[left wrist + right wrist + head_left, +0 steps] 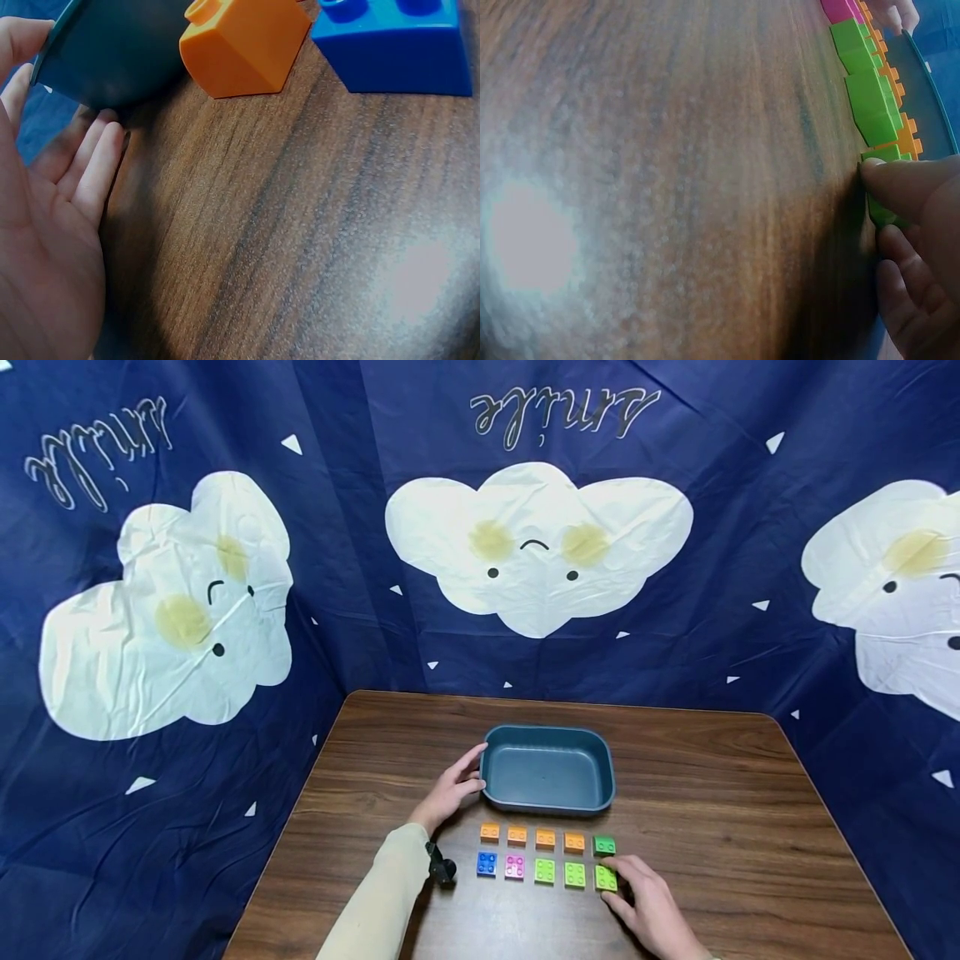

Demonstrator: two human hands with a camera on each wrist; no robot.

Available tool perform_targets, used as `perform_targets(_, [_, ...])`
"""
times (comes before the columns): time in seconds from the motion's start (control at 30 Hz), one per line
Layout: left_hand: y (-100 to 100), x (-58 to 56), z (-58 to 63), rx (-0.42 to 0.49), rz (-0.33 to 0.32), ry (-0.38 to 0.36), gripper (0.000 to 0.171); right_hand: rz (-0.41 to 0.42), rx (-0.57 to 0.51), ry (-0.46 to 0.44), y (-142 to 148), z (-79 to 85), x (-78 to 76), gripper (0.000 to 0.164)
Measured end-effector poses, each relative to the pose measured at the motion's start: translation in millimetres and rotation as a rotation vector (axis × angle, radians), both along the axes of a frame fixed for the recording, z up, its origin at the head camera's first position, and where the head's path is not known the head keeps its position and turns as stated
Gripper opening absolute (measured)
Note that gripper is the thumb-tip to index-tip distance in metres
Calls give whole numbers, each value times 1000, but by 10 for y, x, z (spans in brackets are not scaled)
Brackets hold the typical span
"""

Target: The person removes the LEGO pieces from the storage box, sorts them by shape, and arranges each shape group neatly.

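Note:
A dark teal plastic bin point(547, 806) sits on the table, and my left hand point(447, 789) rests at its left end. Those fingers point(97, 172) are fairly straight along the bin's outer wall, with a fingertip at the rim. My right hand point(648, 902) pinches the lime green toy brick point(606, 878) at the right end of the near row, thumb point(907, 184) on its near side. The brick is still in line with the row. Directly behind it stands a dark green brick point(603, 845).
The near row also has a blue brick point(486, 863), a pink brick point(514, 867) and two lime bricks point(544, 871). Several orange sloped bricks point(517, 835) form the far row, close to the bin. A blue cloud-print curtain point(360, 643) surrounds the wooden table point(712, 793).

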State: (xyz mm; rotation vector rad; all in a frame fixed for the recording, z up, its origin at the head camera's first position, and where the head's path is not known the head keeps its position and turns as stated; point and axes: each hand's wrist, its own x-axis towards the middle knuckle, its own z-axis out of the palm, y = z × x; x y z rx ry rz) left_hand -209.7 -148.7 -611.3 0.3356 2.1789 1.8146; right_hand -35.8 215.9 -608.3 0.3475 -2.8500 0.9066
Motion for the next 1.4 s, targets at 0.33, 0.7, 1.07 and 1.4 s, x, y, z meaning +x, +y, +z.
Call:
perform_targets(0.33, [-16,-21,0,9,-1,-13,70,9,-12,-26,13,3,-6,43])
perform_targets(0.7, [-28,-42,-7,13,-10,-23,69,24,-4,-48,27,0,-18,43])
perform_targets(1.07, [-11,-56,-15,19,-15,-24,70,31,-20,54,41,-28,21,47])
perform_targets(1.4, [-16,-48,-17,39,-27,-26,71,57,-83,81,116,-2,69,53])
